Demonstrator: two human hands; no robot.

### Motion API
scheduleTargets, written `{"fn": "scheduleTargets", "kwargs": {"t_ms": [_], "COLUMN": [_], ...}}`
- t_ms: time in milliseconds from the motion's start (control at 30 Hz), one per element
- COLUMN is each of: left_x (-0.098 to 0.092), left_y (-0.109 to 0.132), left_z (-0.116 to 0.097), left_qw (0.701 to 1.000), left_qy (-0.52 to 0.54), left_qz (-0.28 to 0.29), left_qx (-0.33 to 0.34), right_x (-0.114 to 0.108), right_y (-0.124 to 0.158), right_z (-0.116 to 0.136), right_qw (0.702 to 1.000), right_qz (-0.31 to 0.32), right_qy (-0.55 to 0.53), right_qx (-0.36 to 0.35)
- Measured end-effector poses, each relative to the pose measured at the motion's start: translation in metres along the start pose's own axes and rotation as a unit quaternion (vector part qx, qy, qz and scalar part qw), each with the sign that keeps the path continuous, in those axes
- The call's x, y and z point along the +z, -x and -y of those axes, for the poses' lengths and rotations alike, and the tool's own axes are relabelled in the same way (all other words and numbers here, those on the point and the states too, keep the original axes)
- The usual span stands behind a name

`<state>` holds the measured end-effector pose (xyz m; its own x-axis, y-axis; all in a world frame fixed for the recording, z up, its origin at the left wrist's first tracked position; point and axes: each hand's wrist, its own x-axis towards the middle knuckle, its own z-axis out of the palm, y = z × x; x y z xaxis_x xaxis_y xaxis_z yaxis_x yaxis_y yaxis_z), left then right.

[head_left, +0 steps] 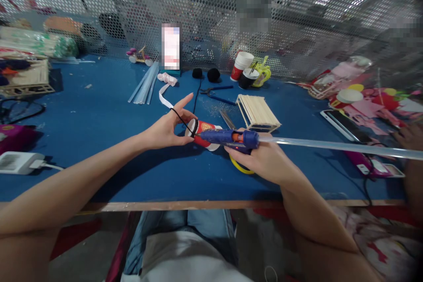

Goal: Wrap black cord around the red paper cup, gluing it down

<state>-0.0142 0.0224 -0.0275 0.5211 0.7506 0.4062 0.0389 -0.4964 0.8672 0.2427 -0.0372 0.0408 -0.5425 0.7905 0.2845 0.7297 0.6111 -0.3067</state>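
My right hand (261,161) grips a blue hot glue gun (231,137) with a long clear glue stick (340,146) jutting out to the right. Its nozzle points left at a red and white paper cup (206,134) lying on its side on the blue table (99,123). My left hand (167,128) pinches a thin black cord (181,120) against the cup's bottom, forefinger raised. A yellow ring (239,167) lies under my right hand.
A box of wooden sticks (257,112), scissors (227,120), blue pliers (216,93), two black pompoms (205,74), stacked cups (243,67), clear glue sticks (145,84), a white ribbon (165,90). A phone (343,124) and craft clutter at right, a power strip (20,162) at left. Another person's hand (410,136) at the right edge.
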Motion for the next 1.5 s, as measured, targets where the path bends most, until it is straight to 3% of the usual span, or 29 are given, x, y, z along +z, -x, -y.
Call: {"fn": "scheduleTargets", "kwargs": {"t_ms": [133,367,567,800,900,1000,1100,1200,1367,1500], "left_x": [0.0,-0.001,0.0,0.001,0.0,-0.001,-0.001,0.0,0.003,0.005], "left_y": [0.0,0.001,0.003,0.004,0.004,0.003,0.003,0.002,0.002,0.002], "left_z": [-0.001,0.0,-0.003,-0.002,-0.002,0.0,0.001,0.0,-0.003,-0.003], "left_qw": [1.0,1.0,0.998,0.998,0.999,0.999,1.0,1.0,1.0,1.0], "left_qy": [-0.005,-0.016,-0.056,-0.063,-0.047,-0.032,-0.018,-0.003,-0.008,-0.015], "left_qz": [-0.009,0.016,0.014,0.015,0.014,0.006,-0.008,-0.011,-0.011,-0.009], "left_qx": [-0.003,0.013,0.025,0.015,0.012,0.006,-0.006,-0.004,-0.007,-0.01], "right_x": [0.0,-0.006,0.001,0.004,0.001,-0.002,-0.007,-0.012,-0.015,-0.008], "right_y": [0.0,-0.003,-0.002,-0.009,-0.013,-0.016,-0.021,-0.029,-0.044,-0.049], "right_z": [0.0,-0.015,-0.023,-0.026,-0.023,-0.028,-0.048,-0.076,-0.112,-0.12], "right_qw": [1.0,0.99,0.995,0.998,0.993,0.965,0.94,0.919,0.905,0.892], "right_qz": [0.005,-0.009,-0.052,-0.047,-0.044,-0.053,-0.145,-0.215,-0.146,-0.076], "right_qy": [0.007,0.11,0.071,0.02,-0.086,-0.186,-0.217,-0.151,0.057,0.123], "right_qx": [0.0,-0.093,-0.053,-0.039,0.063,0.174,0.22,0.294,0.395,0.428]}}
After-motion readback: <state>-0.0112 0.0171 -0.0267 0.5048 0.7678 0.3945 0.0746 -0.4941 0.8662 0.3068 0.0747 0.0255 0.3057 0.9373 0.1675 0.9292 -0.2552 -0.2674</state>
